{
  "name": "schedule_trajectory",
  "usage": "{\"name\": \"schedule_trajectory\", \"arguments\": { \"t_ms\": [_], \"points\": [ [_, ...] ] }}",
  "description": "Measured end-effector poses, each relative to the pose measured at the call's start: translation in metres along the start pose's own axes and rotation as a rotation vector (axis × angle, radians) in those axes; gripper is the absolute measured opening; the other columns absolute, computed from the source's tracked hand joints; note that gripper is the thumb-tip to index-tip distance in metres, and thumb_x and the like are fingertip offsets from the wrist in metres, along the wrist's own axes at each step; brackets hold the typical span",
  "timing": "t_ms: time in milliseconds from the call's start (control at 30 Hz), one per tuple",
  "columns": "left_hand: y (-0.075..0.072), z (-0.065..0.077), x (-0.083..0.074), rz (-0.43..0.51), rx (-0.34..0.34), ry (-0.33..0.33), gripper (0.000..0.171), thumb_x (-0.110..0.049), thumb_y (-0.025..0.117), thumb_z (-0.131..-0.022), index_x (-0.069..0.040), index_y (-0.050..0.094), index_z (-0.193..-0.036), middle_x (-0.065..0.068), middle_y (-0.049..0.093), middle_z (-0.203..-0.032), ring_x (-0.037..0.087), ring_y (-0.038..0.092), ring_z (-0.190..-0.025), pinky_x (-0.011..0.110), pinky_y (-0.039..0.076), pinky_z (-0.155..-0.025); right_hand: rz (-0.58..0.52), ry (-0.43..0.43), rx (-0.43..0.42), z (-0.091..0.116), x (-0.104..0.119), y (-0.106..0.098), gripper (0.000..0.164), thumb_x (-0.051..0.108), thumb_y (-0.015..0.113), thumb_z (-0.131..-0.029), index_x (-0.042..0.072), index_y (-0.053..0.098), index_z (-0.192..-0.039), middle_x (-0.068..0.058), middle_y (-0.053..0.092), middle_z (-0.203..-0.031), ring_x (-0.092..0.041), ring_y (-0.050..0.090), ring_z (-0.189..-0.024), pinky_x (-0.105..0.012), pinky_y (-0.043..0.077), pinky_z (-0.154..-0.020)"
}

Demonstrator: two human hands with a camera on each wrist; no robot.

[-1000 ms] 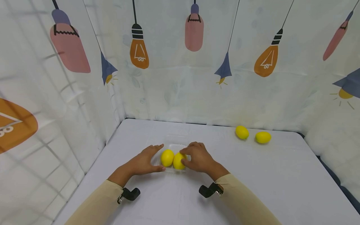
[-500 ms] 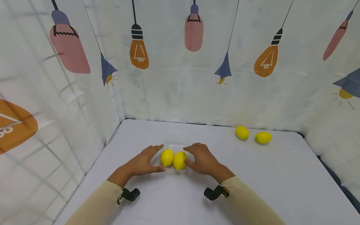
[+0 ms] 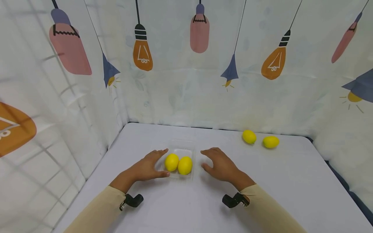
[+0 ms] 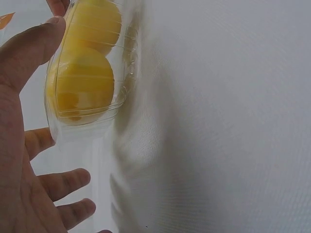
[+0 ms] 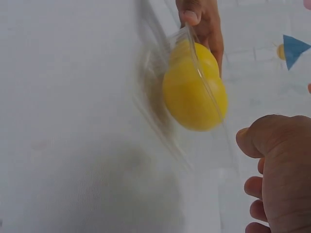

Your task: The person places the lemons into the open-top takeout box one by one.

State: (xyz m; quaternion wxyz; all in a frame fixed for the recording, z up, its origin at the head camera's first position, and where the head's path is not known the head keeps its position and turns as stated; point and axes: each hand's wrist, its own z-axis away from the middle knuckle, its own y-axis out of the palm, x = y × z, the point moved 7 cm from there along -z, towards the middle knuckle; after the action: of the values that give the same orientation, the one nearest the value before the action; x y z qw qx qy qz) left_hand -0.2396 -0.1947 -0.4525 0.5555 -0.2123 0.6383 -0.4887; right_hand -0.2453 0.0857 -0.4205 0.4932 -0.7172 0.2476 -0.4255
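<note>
Two yellow lemons (image 3: 185,165) sit side by side in a clear plastic container (image 3: 189,177) on the white table. My left hand (image 3: 147,166) is at the container's left side, fingers spread and fairly straight. In the left wrist view its thumb (image 4: 51,29) lies at the container's rim, with the lemons showing through the ribbed wall. My right hand (image 3: 221,165) holds nothing and hovers to the right of the container, its thumb and fingers apart. The right wrist view has that hand (image 5: 286,174) at a gap from the container wall.
Two more lemons lie near the table's back edge, one lemon (image 3: 249,137) left of the other lemon (image 3: 271,141). A transparent lid (image 3: 183,142) extends behind the container. White printed cloth (image 3: 175,97) hangs behind and at the left of the table (image 3: 262,194).
My right hand has let go of the right lemon in the container and drawn back to the right. The left hand stays at the container's side.
</note>
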Motion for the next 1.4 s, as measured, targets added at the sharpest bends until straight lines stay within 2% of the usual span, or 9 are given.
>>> {"name": "schedule_trajectory", "arguments": {
  "t_ms": [400, 633, 833, 1133, 1400],
  "points": [
    [-0.002, 0.000, 0.000, 0.007, 0.004, -0.004, 0.105, -0.067, 0.076, -0.081, -0.022, 0.029, -0.163, 0.011, 0.032, -0.164, 0.044, 0.016, -0.153, 0.068, 0.020, -0.117, -0.003, 0.087, -0.017, 0.015, -0.038, -0.006, 0.055, 0.034, 0.072, -0.096, 0.016, 0.058, -0.146, -0.002, 0.060, -0.141, -0.024, 0.049, -0.134, -0.047, 0.043, -0.110],
    [-0.002, 0.000, -0.001, 0.011, 0.005, 0.001, 0.105, -0.065, 0.077, -0.082, -0.022, 0.029, -0.164, 0.011, 0.032, -0.164, 0.044, 0.015, -0.153, 0.067, 0.019, -0.117, -0.038, 0.127, -0.043, 0.024, -0.056, -0.015, 0.057, 0.033, 0.072, -0.097, 0.014, 0.056, -0.148, -0.009, 0.057, -0.145, -0.031, 0.050, -0.135, -0.053, 0.041, -0.111],
    [-0.002, 0.001, -0.002, 0.019, 0.002, -0.003, 0.105, -0.064, 0.078, -0.081, -0.021, 0.029, -0.163, 0.011, 0.033, -0.164, 0.044, 0.015, -0.153, 0.068, 0.019, -0.117, -0.017, 0.158, -0.062, 0.031, -0.070, -0.023, 0.058, 0.032, 0.071, -0.097, 0.012, 0.054, -0.149, -0.013, 0.056, -0.145, -0.034, 0.050, -0.134, -0.055, 0.042, -0.109],
    [-0.002, 0.001, 0.000, 0.017, -0.006, -0.004, 0.108, -0.069, 0.076, -0.079, -0.023, 0.027, -0.164, 0.007, 0.031, -0.165, 0.042, 0.014, -0.154, 0.067, 0.020, -0.117, -0.029, 0.241, -0.041, 0.039, -0.090, -0.036, 0.061, 0.032, 0.069, -0.099, 0.010, 0.050, -0.152, -0.018, 0.053, -0.147, -0.039, 0.047, -0.135, -0.060, 0.041, -0.109],
    [-0.001, 0.002, 0.000, 0.018, -0.013, -0.008, 0.107, -0.067, 0.077, -0.080, -0.020, 0.030, -0.163, 0.010, 0.032, -0.164, 0.043, 0.016, -0.153, 0.067, 0.021, -0.116, -0.014, 0.252, -0.062, 0.046, -0.111, -0.050, 0.061, 0.030, 0.068, -0.099, 0.004, 0.049, -0.151, -0.022, 0.051, -0.148, -0.043, 0.045, -0.136, -0.063, 0.037, -0.109]
  ]
}}
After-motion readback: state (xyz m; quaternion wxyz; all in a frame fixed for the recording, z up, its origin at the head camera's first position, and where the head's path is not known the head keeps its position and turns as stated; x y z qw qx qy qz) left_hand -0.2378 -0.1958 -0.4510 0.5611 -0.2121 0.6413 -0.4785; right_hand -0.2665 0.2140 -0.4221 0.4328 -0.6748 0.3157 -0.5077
